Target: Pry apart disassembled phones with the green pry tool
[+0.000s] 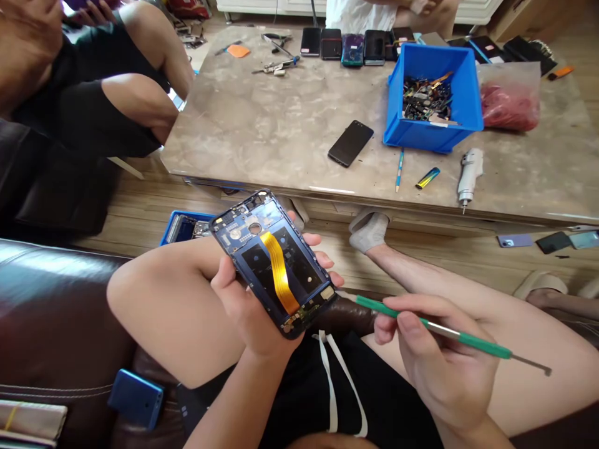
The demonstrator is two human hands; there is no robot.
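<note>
My left hand is closed around an opened smartphone, its inner side facing up and tilted. A shiny orange flex cable runs down the phone's middle, over a dark bay in the blue frame. Between the thumb and fingers of my right hand is a green-handled pry tool, with a hooked end pointing to the right. Its flat metal tip lies at the phone's lower right corner; whether it touches cannot be made out.
On the stone-topped table are a black phone, a blue bin of small parts, a white electric screwdriver and a row of phones. A blue phone lies on the sofa. Another person's knee is at left.
</note>
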